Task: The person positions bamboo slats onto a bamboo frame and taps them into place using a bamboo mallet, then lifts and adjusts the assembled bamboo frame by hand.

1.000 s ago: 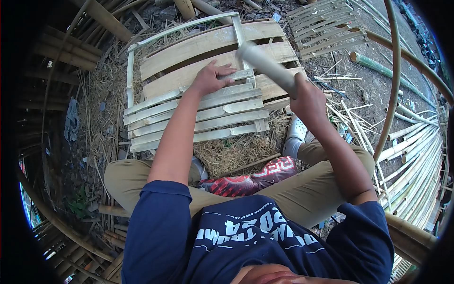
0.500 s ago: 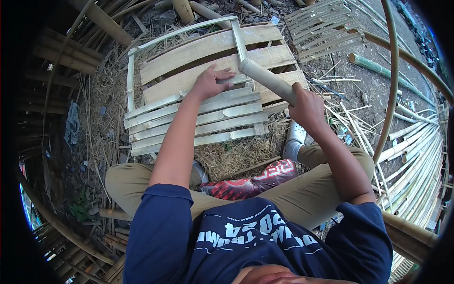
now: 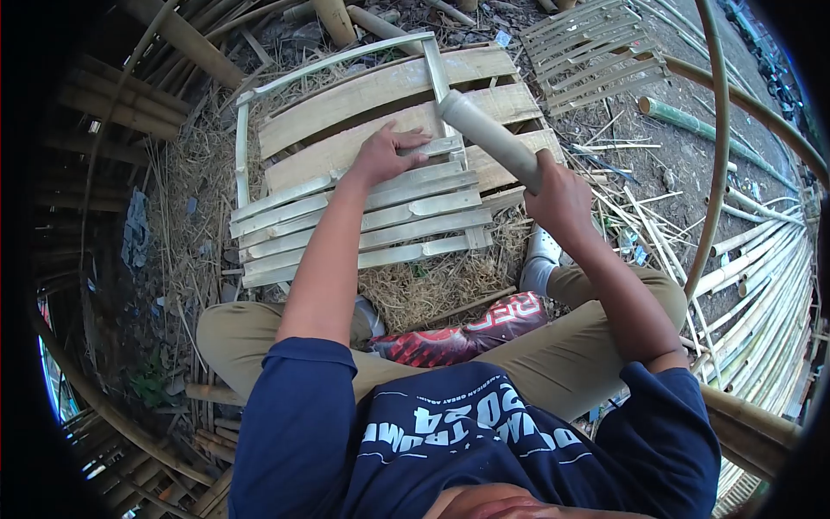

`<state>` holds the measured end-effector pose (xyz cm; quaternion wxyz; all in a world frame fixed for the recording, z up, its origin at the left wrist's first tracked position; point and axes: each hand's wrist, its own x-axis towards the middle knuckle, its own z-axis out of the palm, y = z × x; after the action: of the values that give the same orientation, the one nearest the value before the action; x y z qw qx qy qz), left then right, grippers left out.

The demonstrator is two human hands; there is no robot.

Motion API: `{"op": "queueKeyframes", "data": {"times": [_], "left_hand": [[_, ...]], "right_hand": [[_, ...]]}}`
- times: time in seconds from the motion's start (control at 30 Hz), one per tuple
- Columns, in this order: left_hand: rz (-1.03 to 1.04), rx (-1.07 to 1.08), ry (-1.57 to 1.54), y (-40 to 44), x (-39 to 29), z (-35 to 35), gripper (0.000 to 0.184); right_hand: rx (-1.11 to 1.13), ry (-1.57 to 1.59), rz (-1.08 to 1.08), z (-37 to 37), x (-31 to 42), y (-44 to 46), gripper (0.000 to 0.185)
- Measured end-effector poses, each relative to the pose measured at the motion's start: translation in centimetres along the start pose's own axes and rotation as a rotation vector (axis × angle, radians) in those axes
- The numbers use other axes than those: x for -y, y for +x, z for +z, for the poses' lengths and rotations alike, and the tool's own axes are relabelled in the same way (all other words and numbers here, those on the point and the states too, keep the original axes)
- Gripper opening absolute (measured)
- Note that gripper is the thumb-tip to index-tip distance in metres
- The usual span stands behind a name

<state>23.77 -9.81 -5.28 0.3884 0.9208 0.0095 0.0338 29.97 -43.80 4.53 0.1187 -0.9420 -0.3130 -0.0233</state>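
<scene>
A bamboo frame (image 3: pixel 334 67) with split slats (image 3: pixel 372 238) across its near part rests on wooden planks (image 3: pixel 363 95). My left hand (image 3: pixel 386 154) lies on the uppermost of these slats, its fingers stretched out and the thumb apart. My right hand (image 3: pixel 560 197) is wrapped round the lower end of a short, thick bamboo stick (image 3: pixel 488 137). The stick slants up and to the left, its far end over the frame's right side strip, just right of my left fingers. Whether that end touches the strip I cannot tell.
A finished-looking slatted panel (image 3: pixel 592 52) lies at the upper right. Beyond a curved bamboo pole (image 3: pixel 716 147) are many split bamboo strips (image 3: pixel 761 294). Dry shavings (image 3: pixel 415 294) cover the ground before my crossed legs, near a red printed bag (image 3: pixel 458 337).
The far end of the bamboo stick has shifted slightly upward along the right side strip. My left hand stays in place on the slat.
</scene>
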Motion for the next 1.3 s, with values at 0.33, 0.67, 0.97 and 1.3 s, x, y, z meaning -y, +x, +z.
{"op": "queueKeyframes", "data": {"times": [0.33, 0.67, 0.97, 1.3], "left_hand": [[-0.058, 0.026, 0.038, 0.4, 0.4, 0.1, 0.047], [-0.033, 0.021, 0.015, 0.1, 0.1, 0.0, 0.047], [-0.031, 0.073, -0.008, 0.2, -0.5, -0.3, 0.045], [0.026, -0.007, 0.002, 0.5, 0.0, 0.1, 0.043]], "right_hand": [[0.045, -0.001, -0.022, 0.1, -0.6, 0.0, 0.030], [0.076, -0.121, -0.040, 1.9, -1.7, 0.8, 0.033], [0.031, -0.053, -0.037, 1.8, -2.1, 0.3, 0.034], [-0.259, 0.189, -0.077, 0.9, -0.7, 0.2, 0.037]]}}
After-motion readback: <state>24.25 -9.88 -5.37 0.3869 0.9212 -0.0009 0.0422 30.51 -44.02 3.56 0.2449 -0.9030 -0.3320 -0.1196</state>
